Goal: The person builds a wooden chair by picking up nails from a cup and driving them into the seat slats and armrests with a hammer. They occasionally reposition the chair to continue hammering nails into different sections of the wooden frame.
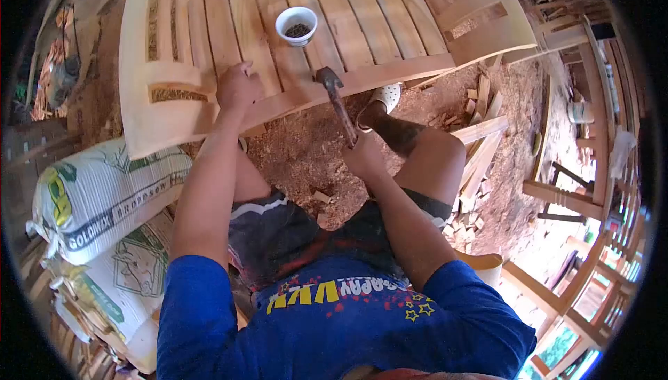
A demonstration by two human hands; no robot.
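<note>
The right hand point(365, 157) clenches the hammer point(340, 110) by its handle, leaving the head free at the surface's point(355, 39) edge, while the left hand point(240, 88) (cannot tell if pinching anything) has the cup point(299, 42) within easy reach.

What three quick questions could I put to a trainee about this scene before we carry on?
1. Fill in the missing word: the right hand grips a ______ by its handle.
2. True or false: the white cup on the wooden slats has nothing in it.
3. Multiple choice: which is the left hand nearest to?
A) the printed sacks
B) the front rail of the slatted piece
C) the white shoe

Key:
1. hammer
2. False; it holds small dark pieces.
3. B
</note>
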